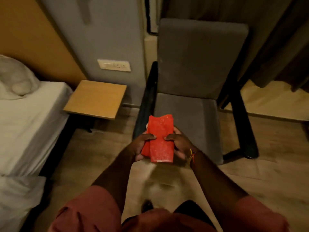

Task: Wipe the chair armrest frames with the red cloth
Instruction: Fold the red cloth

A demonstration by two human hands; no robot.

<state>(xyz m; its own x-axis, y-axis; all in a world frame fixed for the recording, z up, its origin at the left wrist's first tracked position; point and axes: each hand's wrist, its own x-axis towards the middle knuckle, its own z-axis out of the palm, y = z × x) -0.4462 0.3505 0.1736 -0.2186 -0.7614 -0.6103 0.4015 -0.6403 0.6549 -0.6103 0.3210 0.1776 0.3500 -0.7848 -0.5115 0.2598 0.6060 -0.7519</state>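
A folded red cloth [160, 138] is held upright in front of me, gripped on both sides. My left hand [142, 145] pinches its left edge and my right hand [178, 144] grips its right edge. Just beyond the cloth stands a grey cushioned chair [197, 67] with black armrest frames. The left armrest frame [148, 97] runs down beside the cloth's upper left. Apart from my hands, on the far side of the seat, is the right armrest frame [242, 118].
A small wooden side table [97, 97] stands left of the chair, against a grey wall with a switch plate [114, 65]. A bed with white sheets [28, 118] fills the left side. Dark curtains [280, 56] hang at the right. Wooden floor lies underfoot.
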